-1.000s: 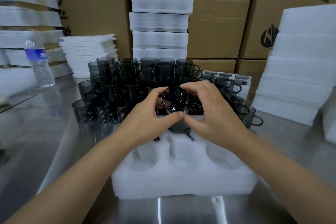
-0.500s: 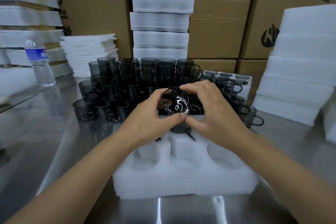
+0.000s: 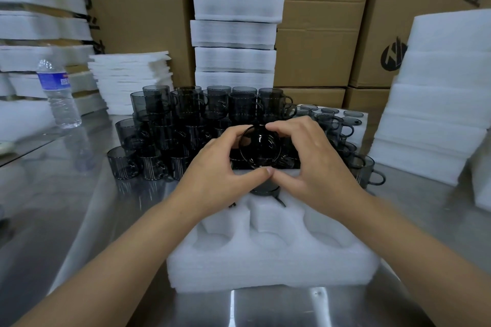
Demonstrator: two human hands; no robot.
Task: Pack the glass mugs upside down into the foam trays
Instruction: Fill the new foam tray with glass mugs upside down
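Over the foam tray [image 3: 265, 271], left hand [image 3: 220, 170] and right hand [image 3: 318, 162] clasp glass mug [image 3: 259, 147], its axis tipped toward camera

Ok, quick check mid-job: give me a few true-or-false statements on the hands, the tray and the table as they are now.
1. The left hand and the right hand both grip one mug. True.
2. The near row of pockets in the foam tray is full of mugs. False: those three pockets are empty.
3. A water bottle stands upright on the table, at the left. True.
4. The stacked mugs behind the tray are white ceramic. False: they are dark tinted glass.
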